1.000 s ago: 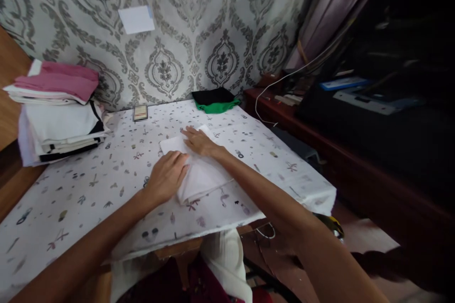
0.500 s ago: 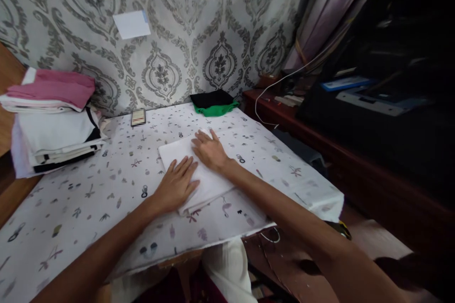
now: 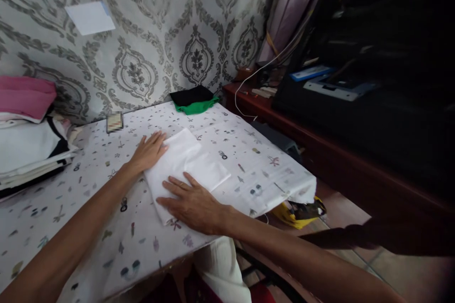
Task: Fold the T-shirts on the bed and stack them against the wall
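Observation:
A folded white cloth (image 3: 188, 156), perhaps a garment, lies flat on the table, which has a printed white cover (image 3: 138, 227). My left hand (image 3: 149, 150) rests at the cloth's far left edge, fingers stretched forward and holding nothing. Lower down, my right hand (image 3: 192, 201) lies palm down across the near part of the cloth with its fingers spread. The fabric under both palms is hidden.
Folded clothes form a pile (image 3: 28, 142) at the left. Black and green folded cloth (image 3: 195, 100) sits at the back by the patterned wall. A small card-like object (image 3: 114, 122) is near it. On the right stands a dark red cabinet (image 3: 256, 99) with a white cable (image 3: 241, 86).
My left hand has moved away to the cloth's far left edge, while my right hand has come nearer, onto its front part. The view has turned right.

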The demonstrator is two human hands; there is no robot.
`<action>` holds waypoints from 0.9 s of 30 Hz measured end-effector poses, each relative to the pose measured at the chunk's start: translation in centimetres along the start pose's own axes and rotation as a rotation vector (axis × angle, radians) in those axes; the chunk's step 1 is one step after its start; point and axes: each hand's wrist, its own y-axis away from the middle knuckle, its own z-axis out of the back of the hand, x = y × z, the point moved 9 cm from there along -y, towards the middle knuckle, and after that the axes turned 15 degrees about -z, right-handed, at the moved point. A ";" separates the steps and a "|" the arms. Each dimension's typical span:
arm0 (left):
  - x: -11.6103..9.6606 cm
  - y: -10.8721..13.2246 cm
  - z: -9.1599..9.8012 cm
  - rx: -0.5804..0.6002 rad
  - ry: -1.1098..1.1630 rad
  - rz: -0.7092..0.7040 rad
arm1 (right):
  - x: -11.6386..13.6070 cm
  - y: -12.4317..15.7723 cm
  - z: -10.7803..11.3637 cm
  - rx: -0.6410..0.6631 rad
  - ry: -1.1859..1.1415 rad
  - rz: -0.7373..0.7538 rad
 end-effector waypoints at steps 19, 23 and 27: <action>-4.4 -3.5 -0.7 0.020 0.119 -0.134 | -5.6 0.8 1.8 0.011 -0.037 -0.336; -10.5 2.9 -1.9 0.080 0.125 -0.324 | -7.7 2.2 3.8 -0.110 -0.078 -0.381; -16.2 8.2 -2.6 0.092 0.249 -0.442 | -9.1 1.4 5.1 -0.230 -0.152 -0.428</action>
